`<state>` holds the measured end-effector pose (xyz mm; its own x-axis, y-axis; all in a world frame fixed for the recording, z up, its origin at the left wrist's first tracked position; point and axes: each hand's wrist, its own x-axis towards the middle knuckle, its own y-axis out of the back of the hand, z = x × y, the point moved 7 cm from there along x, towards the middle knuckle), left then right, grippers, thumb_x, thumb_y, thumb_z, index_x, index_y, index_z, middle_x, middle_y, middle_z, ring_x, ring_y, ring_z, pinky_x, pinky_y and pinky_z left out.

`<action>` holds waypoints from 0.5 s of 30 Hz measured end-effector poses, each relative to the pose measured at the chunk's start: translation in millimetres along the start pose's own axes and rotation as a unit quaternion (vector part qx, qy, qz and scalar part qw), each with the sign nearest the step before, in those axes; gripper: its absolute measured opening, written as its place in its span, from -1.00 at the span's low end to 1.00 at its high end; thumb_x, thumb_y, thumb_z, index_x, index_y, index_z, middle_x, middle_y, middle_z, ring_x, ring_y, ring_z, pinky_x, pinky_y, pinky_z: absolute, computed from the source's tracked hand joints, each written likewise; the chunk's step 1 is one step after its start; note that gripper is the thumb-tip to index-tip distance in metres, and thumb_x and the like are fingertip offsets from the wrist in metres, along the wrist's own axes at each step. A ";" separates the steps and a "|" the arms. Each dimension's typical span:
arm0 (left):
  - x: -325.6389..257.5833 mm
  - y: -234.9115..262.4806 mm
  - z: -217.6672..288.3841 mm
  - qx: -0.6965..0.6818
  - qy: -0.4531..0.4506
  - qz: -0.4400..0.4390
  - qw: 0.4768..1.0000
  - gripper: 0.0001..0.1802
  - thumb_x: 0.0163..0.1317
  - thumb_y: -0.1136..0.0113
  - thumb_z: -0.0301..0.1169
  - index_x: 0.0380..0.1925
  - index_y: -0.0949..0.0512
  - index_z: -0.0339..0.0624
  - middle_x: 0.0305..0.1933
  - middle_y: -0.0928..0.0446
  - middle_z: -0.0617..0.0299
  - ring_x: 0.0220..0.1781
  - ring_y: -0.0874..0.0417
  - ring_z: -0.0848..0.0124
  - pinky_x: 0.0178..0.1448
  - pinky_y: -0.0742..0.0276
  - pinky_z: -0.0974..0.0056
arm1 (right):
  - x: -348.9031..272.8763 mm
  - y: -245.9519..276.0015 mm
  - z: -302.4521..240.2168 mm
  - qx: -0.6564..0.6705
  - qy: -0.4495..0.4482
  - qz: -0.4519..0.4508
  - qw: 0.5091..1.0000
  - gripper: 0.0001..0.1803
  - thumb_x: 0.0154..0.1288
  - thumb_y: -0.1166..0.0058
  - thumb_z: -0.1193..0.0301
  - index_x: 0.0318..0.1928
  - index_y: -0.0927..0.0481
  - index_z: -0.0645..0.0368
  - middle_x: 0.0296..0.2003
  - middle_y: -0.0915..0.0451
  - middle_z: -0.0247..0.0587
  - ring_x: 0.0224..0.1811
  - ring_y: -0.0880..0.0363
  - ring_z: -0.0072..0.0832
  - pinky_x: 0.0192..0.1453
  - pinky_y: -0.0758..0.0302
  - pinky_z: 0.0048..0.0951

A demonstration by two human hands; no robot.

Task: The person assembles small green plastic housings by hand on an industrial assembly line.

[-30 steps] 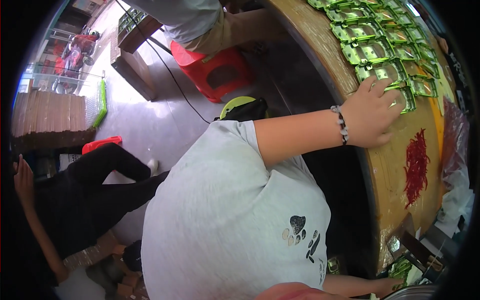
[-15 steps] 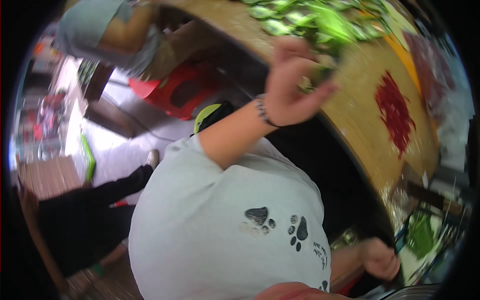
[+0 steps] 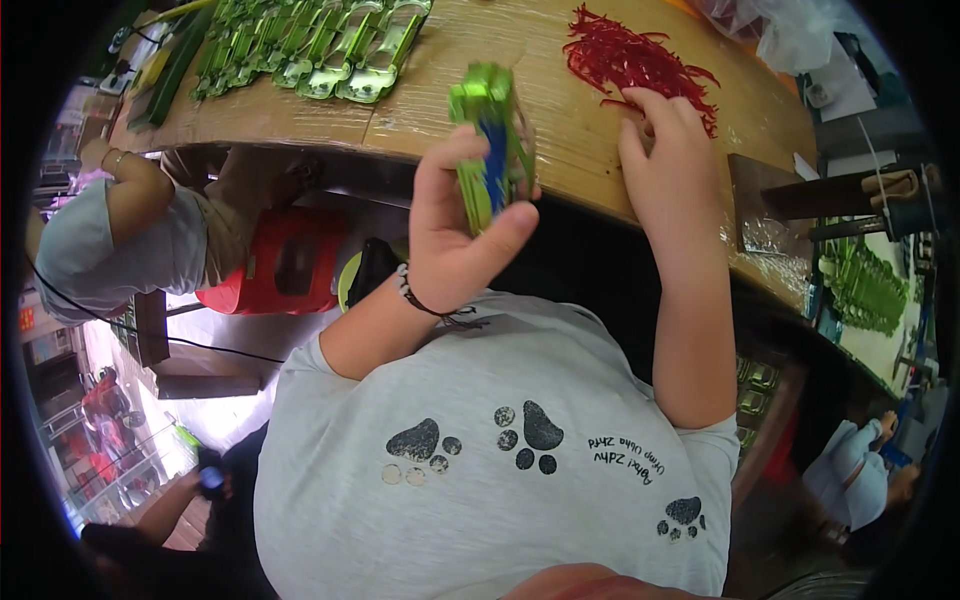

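Observation:
My left hand (image 3: 455,225) is raised in front of the table's near edge, its fingers wrapped round a bright green plastic piece (image 3: 492,150) with a blue part along its middle. Motion blurs that piece, so its exact kind is unclear. On the right, my right hand (image 3: 672,150) reaches over the tabletop to the near side of a pile of thin red strips (image 3: 635,55). Its thumb and index finger are apart, and I see nothing between them. Rows of green plastic pieces with clear middles (image 3: 330,45) lie at the far left of the table.
The wooden table (image 3: 400,130) curves across the top. A clear plastic bag (image 3: 780,30) lies at the far right, beside a dark press-like fixture (image 3: 800,205). More green pieces (image 3: 865,285) lie beyond it. A co-worker (image 3: 150,220) sits left by a red stool (image 3: 280,260).
My view has swung, bringing the red strips to the top middle. My right hand has come up from low at the right to the strips. My left hand now plainly holds the green piece.

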<state>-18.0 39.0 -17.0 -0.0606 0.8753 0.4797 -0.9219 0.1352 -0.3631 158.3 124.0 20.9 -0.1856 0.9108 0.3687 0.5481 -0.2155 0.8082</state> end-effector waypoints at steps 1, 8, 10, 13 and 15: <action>-4.5 -4.0 -4.7 -0.013 0.006 -0.017 1.000 -0.23 0.19 -0.29 -0.64 0.31 -0.10 -0.04 0.17 -0.35 0.08 0.02 -0.50 0.36 0.06 -0.57 0.24 | 4.1 -4.7 2.9 -0.011 -0.013 -0.003 1.000 -0.78 0.37 -0.06 0.37 -0.03 -0.60 0.11 -0.14 -0.52 -0.11 -0.16 -0.61 -0.05 -0.07 -0.57 -0.14; -29.5 -21.4 -29.6 0.029 0.149 -0.124 0.981 0.00 0.17 -0.37 -0.37 0.45 0.10 -0.11 0.11 -0.32 -0.08 -0.02 -0.47 0.31 -0.13 -0.54 0.29 | 9.3 -10.5 2.5 -0.023 -0.021 -0.012 0.999 -0.85 0.37 -0.09 0.32 -0.12 -0.63 0.00 -0.16 -0.50 -0.15 -0.17 -0.61 -0.07 -0.08 -0.57 -0.10; -31.1 -22.2 -29.5 0.057 0.099 -0.201 0.973 -0.08 0.20 -0.34 -0.31 0.41 0.00 -0.26 0.15 -0.33 -0.03 0.09 -0.45 0.28 0.15 -0.44 0.16 | 9.5 -10.8 2.4 -0.021 -0.039 -0.031 0.999 -0.84 0.38 -0.08 0.30 -0.14 -0.63 0.05 -0.15 -0.51 -0.15 -0.16 -0.61 -0.06 -0.10 -0.57 -0.09; -37.3 -21.4 -34.1 0.022 0.125 -0.191 0.973 -0.11 0.21 -0.32 -0.30 0.40 0.00 -0.29 0.17 -0.33 -0.03 0.17 -0.44 0.27 0.26 -0.36 0.11 | 3.1 -7.9 -0.4 0.004 0.017 0.023 1.000 -0.89 0.33 -0.14 0.39 -0.17 -0.62 0.10 -0.19 -0.50 -0.17 -0.22 -0.60 -0.13 -0.15 -0.54 -0.15; -35.9 -17.8 -32.6 0.017 0.100 -0.144 0.984 -0.09 0.13 -0.39 -0.36 0.37 -0.03 -0.27 0.14 -0.39 -0.05 0.16 -0.48 0.25 0.19 -0.43 0.15 | -11.3 6.7 -15.0 0.037 0.073 0.080 0.993 -0.91 0.28 -0.17 0.46 -0.20 -0.60 0.12 -0.21 -0.48 -0.18 -0.26 -0.59 -0.19 -0.18 -0.52 -0.19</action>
<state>13.0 20.4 -53.8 0.2782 0.8771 0.3915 -0.9023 0.3784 -0.2065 151.8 107.0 29.1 -0.2051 0.8052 0.5564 0.6369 -0.3218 0.7006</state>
